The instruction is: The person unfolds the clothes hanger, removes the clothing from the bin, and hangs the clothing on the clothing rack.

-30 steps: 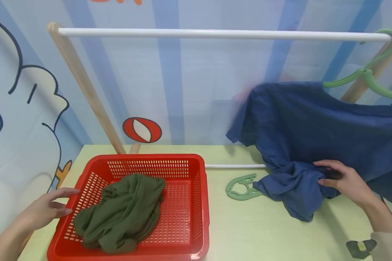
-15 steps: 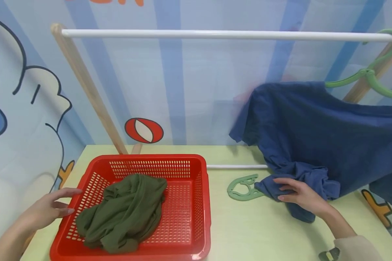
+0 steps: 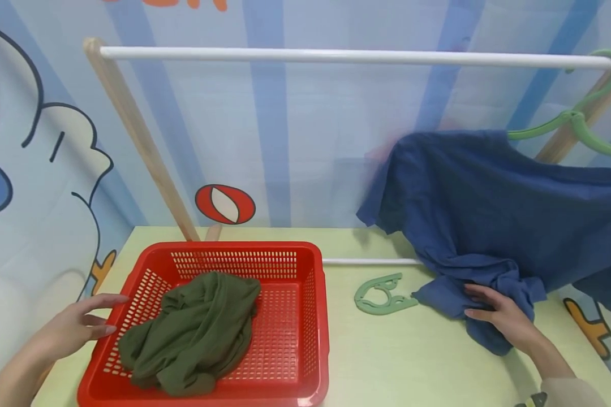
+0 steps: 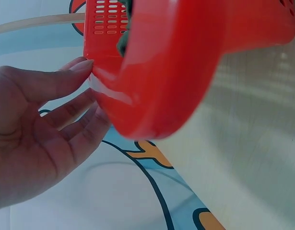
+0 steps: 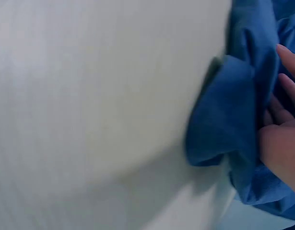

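A blue T-shirt [image 3: 499, 209] hangs from a green hanger [image 3: 572, 117] on the white rail, its lower part bunched on the tabletop. My right hand [image 3: 504, 316] lies against that bunched cloth with its fingers loosely extended. In the right wrist view, the fingers [image 5: 291, 91] touch the blue folds. At the far left, my left hand [image 3: 73, 328] touches the outer rim of a red plastic basket [image 3: 318, 339]. The left wrist view shows thumb and fingers lightly bent at the basket's edge. Inside the basket lies a crumpled dark green garment [image 3: 193, 333].
A folded green hanger [image 3: 382, 294] lies on the pale yellow table [image 3: 377, 362] between the basket and the shirt. The white rail [image 3: 336, 55] spans the back on wooden posts [image 3: 142, 135]. A lower white bar [image 3: 366, 262] crosses behind the folded hanger.
My right hand moved left over the bunched cloth, then back right. The cloth shifted right with it, uncovering the end of the folded hanger. My left hand stayed at the basket.
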`<action>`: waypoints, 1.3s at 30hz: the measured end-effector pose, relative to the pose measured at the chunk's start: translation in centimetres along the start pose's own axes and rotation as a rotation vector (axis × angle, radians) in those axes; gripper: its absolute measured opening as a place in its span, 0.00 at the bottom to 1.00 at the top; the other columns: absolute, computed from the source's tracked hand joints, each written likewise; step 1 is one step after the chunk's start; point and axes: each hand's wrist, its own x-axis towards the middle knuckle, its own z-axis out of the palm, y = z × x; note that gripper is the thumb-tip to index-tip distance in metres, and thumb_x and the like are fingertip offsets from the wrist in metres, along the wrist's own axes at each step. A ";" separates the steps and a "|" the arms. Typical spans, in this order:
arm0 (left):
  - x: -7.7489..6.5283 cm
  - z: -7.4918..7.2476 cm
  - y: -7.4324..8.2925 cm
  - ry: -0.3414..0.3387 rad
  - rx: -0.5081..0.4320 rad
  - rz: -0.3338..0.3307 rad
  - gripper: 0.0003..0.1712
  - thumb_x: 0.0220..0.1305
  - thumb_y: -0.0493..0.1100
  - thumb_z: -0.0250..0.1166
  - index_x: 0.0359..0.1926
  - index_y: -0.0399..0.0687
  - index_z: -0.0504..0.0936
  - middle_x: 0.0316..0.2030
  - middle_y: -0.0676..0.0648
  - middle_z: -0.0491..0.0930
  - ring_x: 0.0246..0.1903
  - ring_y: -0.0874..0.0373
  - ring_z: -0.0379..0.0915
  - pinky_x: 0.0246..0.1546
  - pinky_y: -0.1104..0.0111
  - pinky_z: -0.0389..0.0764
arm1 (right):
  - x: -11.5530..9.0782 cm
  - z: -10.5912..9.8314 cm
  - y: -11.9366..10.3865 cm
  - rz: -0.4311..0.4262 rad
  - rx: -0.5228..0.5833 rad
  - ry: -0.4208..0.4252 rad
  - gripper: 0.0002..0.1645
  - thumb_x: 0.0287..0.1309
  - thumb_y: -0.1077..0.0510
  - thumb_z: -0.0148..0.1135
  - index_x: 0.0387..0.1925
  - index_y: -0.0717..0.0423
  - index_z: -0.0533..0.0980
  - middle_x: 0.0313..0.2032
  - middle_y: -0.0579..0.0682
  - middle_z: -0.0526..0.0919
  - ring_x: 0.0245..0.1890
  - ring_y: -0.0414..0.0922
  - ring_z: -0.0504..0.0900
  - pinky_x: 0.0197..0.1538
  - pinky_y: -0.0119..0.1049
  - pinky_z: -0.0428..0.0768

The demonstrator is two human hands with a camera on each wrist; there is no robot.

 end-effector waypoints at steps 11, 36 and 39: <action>0.1 0.1 0.0 0.008 0.005 -0.014 0.29 0.57 0.26 0.57 0.59 0.24 0.60 0.54 0.22 0.60 0.38 0.47 0.76 0.33 0.60 0.80 | -0.5 1.7 -3.4 -0.229 0.130 -0.088 0.33 0.61 0.57 0.56 0.64 0.66 0.58 0.56 0.47 0.71 0.46 0.39 0.74 0.44 0.32 0.76; 0.0 0.1 0.0 0.028 0.042 0.000 0.30 0.57 0.32 0.60 0.60 0.28 0.62 0.55 0.24 0.61 0.42 0.41 0.74 0.34 0.57 0.79 | 0.6 2.3 -3.2 -0.145 0.223 -0.092 0.37 0.61 0.57 0.56 0.64 0.70 0.53 0.59 0.68 0.62 0.47 0.37 0.75 0.46 0.30 0.75; -0.2 0.1 0.5 0.074 0.147 0.000 0.30 0.57 0.37 0.62 0.59 0.29 0.64 0.55 0.24 0.61 0.45 0.35 0.69 0.34 0.54 0.78 | 0.4 2.0 -3.9 -0.167 0.221 -0.096 0.37 0.61 0.57 0.56 0.64 0.70 0.53 0.58 0.59 0.67 0.47 0.37 0.75 0.46 0.30 0.75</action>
